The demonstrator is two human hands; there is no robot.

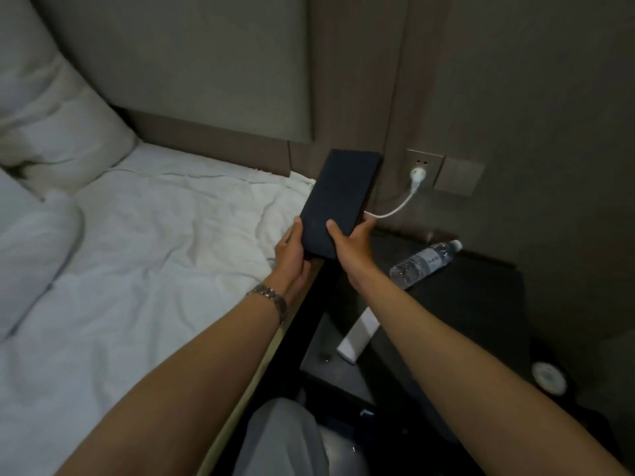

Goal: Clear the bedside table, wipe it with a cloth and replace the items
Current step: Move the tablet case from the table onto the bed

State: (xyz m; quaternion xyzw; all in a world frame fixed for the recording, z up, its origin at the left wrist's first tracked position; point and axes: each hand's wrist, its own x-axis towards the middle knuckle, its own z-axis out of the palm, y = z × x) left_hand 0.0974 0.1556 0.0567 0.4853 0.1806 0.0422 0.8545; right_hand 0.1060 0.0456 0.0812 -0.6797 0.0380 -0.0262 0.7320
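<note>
Matte black slab (338,204) is gripped by left hand (292,250) and right hand (350,243), fingers clamped on its edges. Clear plastic bottle (424,264) is laid flat on the dark table (474,304).

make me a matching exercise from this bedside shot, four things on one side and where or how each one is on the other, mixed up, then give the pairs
Things:
1. dark flat case
2. water bottle
3. white plug
4. pillow

Places or states:
A. lying on its side on the bedside table
B. pushed into the wall socket, cable hanging from it
C. leaning against the headboard on the bed
D. held up in the air by the left hand and right hand

Pairs: 1-D, 2-A, 3-B, 4-C
</note>
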